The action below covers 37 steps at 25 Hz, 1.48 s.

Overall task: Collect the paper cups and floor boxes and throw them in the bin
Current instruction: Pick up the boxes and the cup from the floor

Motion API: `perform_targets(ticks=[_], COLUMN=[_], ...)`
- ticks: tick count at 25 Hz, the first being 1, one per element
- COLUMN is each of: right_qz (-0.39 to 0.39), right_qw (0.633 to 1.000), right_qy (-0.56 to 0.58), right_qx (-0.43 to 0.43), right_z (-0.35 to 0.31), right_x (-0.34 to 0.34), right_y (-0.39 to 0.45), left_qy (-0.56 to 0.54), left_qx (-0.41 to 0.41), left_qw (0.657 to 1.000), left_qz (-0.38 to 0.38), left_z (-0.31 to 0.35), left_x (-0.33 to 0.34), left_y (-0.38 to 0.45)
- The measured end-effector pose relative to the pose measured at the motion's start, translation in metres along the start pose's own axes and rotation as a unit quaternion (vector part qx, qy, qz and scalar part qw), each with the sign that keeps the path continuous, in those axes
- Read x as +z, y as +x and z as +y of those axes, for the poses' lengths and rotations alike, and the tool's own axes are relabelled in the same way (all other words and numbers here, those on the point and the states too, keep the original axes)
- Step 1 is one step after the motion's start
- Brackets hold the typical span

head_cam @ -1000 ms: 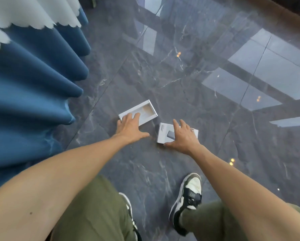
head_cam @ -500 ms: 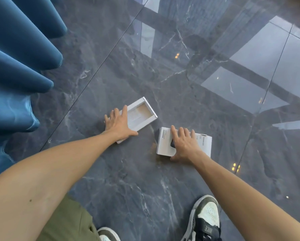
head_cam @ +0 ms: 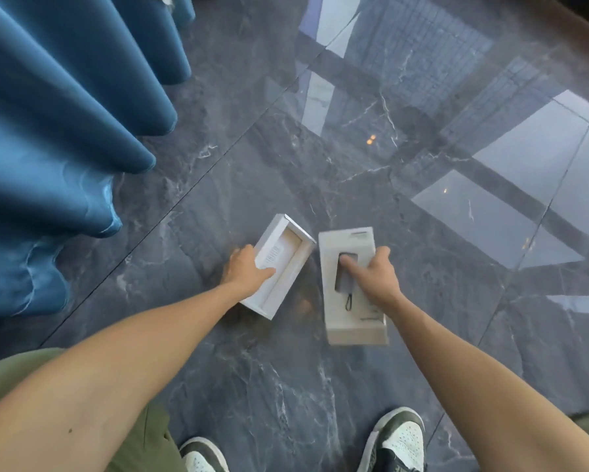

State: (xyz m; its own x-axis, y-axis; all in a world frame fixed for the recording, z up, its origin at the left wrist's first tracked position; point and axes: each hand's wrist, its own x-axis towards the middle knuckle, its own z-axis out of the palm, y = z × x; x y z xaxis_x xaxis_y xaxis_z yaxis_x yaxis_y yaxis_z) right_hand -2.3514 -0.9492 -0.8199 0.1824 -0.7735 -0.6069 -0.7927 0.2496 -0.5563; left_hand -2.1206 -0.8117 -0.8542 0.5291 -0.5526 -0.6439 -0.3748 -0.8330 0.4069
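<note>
at centre frame, the left hand (head_cam: 243, 272) grips an open white tray box (head_cam: 279, 264) while the right hand (head_cam: 376, 279) clasps a closed white box (head_cam: 349, 287), above the dark marble floor (head_cam: 286, 386), blue curtain (head_cam: 47, 131) upper left

Both bare arms reach forward and down. The left hand (head_cam: 243, 272) grips a white box (head_cam: 279, 267). The right hand (head_cam: 376, 277) grips another box (head_cam: 351, 318), thumb on top.

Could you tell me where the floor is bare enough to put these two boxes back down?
Bare floor stretches ahead of both boxes, and right of the closed box. There is also room between the boxes and the shoes. It is crowded left, where the blue curtain reaches the floor, and between the open tray and closed box.
</note>
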Motion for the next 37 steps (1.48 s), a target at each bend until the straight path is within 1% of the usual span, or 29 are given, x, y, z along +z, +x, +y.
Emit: perform_targets(ticks=[1,2,4,6,7,9,11,13,15,17,19,23,24,25,26,28,29,30,31,33,34,35,36,37], right_qz=[0.003,-0.006,-0.047,-0.115,-0.142,-0.197,-0.256,-0.304,-0.34,-0.356,-0.392,-0.487,-0.496,-0.485,-0.455,-0.354,-0.303,-0.277,-0.273,-0.284,-0.289,-0.29,-0.288,-0.282], right_qw=[0.997,0.993,0.989,0.987,0.984,0.972,0.955,0.94,0.925,0.914,0.892,0.819,0.804,0.795,0.791,0.783,0.769,0.737,0.685,0.555,0.488,0.431,0.389,0.365], right_qy=[0.073,0.12,0.142,0.111,0.096,0.062,0.029,-0.009,-0.054,-0.091,-0.119,-0.182,-0.2,-0.23,-0.265,-0.326,-0.359,-0.396,-0.439,-0.516,-0.549,-0.58,-0.605,-0.623], right_qx=[0.004,0.005,-0.007,-0.035,-0.055,-0.114,-0.15,-0.158,-0.161,-0.17,-0.191,-0.243,-0.258,-0.282,-0.311,-0.394,-0.434,-0.472,-0.513,-0.587,-0.614,-0.627,-0.632,-0.632], right_z=[-0.015,-0.031,-0.061,-0.085,-0.096,-0.118,-0.131,-0.136,-0.133,-0.128,-0.128,-0.123,-0.12,-0.118,-0.118,-0.12,-0.123,-0.125,-0.127,-0.128,-0.126,-0.123,-0.119,-0.114], right_x=[0.0,0.0,0.006,0.023,0.032,0.049,0.074,0.096,0.119,0.136,0.15,0.17,0.175,0.184,0.195,0.223,0.235,0.249,0.263,0.285,0.296,0.308,0.317,0.323], right_y=[-0.001,-0.003,-0.007,-0.016,-0.022,-0.042,-0.067,-0.091,-0.117,-0.131,-0.147,-0.176,-0.178,-0.176,-0.174,-0.171,-0.173,-0.178,-0.184,-0.196,-0.203,-0.207,-0.208,-0.208], left_qy=[-0.047,-0.102,-0.22,-0.324,-0.356,-0.4,-0.441,-0.471,-0.521,-0.563,-0.6,-0.672,-0.685,-0.694,-0.697,-0.692,-0.69,-0.689,-0.688,-0.687,-0.689,-0.689,-0.684,-0.679], left_qx=[-0.013,-0.034,-0.068,-0.09,-0.097,-0.111,-0.13,-0.153,-0.171,-0.179,-0.179,-0.196,-0.197,-0.202,-0.219,-0.251,-0.262,-0.271,-0.28,-0.289,-0.294,-0.298,-0.303,-0.306], left_qw=[0.999,0.994,0.973,0.941,0.927,0.907,0.882,0.859,0.818,0.785,0.753,0.687,0.673,0.662,0.651,0.645,0.645,0.644,0.644,0.647,0.645,0.645,0.649,0.655], left_qz=[0.009,0.014,0.026,0.049,0.061,0.074,0.1,0.132,0.172,0.187,0.203,0.196,0.197,0.199,0.205,0.203,0.196,0.191,0.183,0.16,0.151,0.142,0.136,0.131], left_z=[-0.006,-0.01,-0.017,-0.024,-0.025,-0.03,-0.044,-0.063,-0.088,-0.108,-0.127,-0.151,-0.157,-0.16,-0.164,-0.171,-0.175,-0.179,-0.184,-0.187,-0.188,-0.191,-0.192,-0.195], left_x=[-0.006,-0.012,-0.026,-0.041,-0.048,-0.057,-0.064,-0.061,-0.051,-0.039,-0.029,-0.005,0.002,0.008,0.015,0.029,0.037,0.044,0.05,0.059,0.062,0.065,0.066,0.068], left_y=[-0.006,-0.015,-0.035,-0.066,-0.079,-0.105,-0.137,-0.163,-0.193,-0.213,-0.238,-0.272,-0.278,-0.284,-0.29,-0.302,-0.31,-0.318,-0.326,-0.341,-0.347,-0.353,-0.355,-0.357])
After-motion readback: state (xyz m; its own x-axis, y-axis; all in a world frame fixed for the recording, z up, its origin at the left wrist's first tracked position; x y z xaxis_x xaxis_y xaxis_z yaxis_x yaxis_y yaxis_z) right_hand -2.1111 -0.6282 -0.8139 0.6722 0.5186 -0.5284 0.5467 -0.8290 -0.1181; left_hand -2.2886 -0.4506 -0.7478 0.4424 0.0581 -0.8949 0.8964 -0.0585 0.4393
